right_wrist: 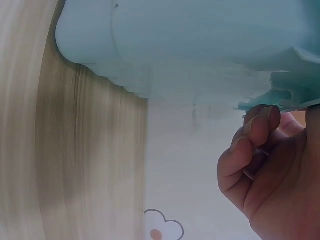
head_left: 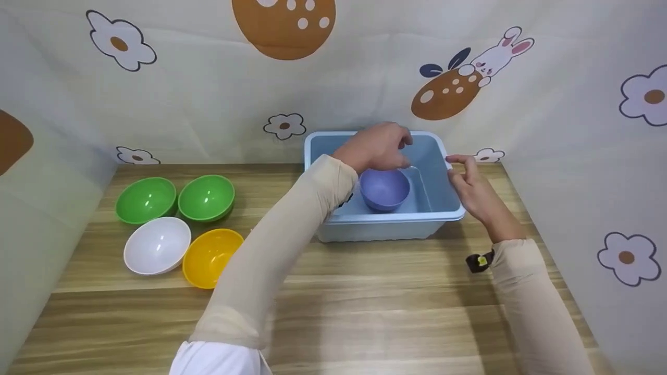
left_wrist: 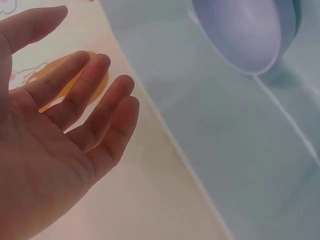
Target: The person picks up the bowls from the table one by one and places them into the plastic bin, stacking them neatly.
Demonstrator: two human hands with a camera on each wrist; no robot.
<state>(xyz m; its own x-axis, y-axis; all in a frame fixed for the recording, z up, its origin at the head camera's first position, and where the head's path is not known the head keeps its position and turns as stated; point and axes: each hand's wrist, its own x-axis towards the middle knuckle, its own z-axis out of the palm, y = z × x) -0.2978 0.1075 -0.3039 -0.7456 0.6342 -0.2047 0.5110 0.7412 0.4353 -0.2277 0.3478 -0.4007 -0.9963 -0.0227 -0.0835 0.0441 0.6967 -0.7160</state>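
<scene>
A light-blue plastic basin (head_left: 391, 216) stands on the table against the back wall. Inside it sits a purple bowl (head_left: 384, 191), which also appears at the top of the left wrist view. My left hand (head_left: 376, 147) hovers over the basin, just behind the bowl. In the left wrist view its fingers (left_wrist: 107, 117) are loosely bent, apart from the bowl, with nothing in them. At the basin's right side, my right hand (head_left: 473, 190) grips the rim with thumb and forefinger. The right wrist view shows its other fingers (right_wrist: 237, 155) curled below the rim.
On the left of the wooden table (head_left: 365, 307) are two green bowls (head_left: 147, 200), a white bowl (head_left: 157, 246) and a yellow bowl (head_left: 211, 259). The left sleeve (head_left: 281, 247) partly covers the yellow one. Patterned cloth walls (head_left: 198, 94) enclose the back and both sides.
</scene>
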